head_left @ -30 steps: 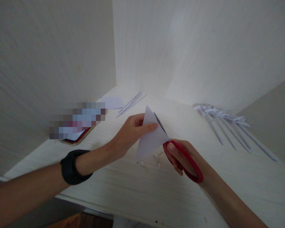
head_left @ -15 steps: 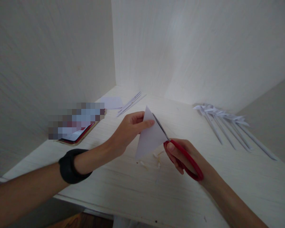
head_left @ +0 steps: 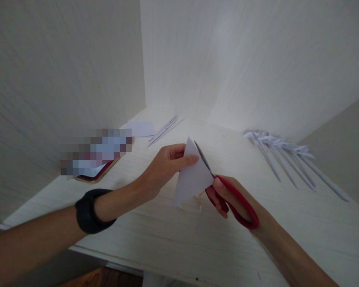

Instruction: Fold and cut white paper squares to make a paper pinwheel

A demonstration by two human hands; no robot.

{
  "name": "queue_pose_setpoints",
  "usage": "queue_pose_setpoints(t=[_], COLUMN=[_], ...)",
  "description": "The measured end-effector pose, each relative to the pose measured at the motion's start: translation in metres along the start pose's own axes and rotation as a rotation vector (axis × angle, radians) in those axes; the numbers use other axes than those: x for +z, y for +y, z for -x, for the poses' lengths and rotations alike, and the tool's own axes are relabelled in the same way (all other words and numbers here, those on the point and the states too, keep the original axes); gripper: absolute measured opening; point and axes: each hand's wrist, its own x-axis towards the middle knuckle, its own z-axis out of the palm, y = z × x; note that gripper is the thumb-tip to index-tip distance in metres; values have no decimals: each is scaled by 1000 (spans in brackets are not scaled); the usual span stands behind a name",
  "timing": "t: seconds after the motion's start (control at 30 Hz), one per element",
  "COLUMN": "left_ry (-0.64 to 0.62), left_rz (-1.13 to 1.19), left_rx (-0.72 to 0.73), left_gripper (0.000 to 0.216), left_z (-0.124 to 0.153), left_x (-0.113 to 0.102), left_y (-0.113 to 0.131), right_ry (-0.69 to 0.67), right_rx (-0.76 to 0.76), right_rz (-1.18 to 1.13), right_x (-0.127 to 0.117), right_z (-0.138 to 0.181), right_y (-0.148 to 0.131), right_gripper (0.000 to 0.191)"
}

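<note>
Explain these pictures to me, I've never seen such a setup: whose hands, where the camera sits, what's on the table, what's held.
No machine: a person works bare-handed, filmed by one camera worn on their head, looking down. The left hand, with a black wristband, pinches a folded white paper. The right hand holds red-handled scissors, blades at the paper's upper edge. On the pale table lie rolled paper sticks at the right, thin paper strips and a small sheet at the back, a blurred-out item at the left.
</note>
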Motion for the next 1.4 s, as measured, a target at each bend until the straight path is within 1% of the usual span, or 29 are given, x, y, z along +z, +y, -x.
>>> queue_pose_setpoints(t=[0.2,0.43,0.73,0.97,1.17,1.27,1.4], left_ry=[-7,-9,13,13,-15,6,43], left_rz=[3,3,14,17,-15,-63,-55], left_rx=[0,-11,-37,-48,-55,-41,0], left_gripper=[19,19,21,22,23,23,16], left_z=[1,1,2,2,2,2,0], left_x=[0,1,1,1,0,-1,-2], left_y=[-1,0,1,0,0,2,3], right_ry=[24,-4,17,9,11,27,38], right_rx=[13,-22,30,73,43,53,70], right_rz=[-8,5,8,-4,21,65,73], right_x=[2,0,2,2,1,1,0], right_z=[3,2,1,0,2,3,4], right_y=[-9,0,-4,0,0,-1,-3], right_gripper=[59,60,58,58,59,59,59])
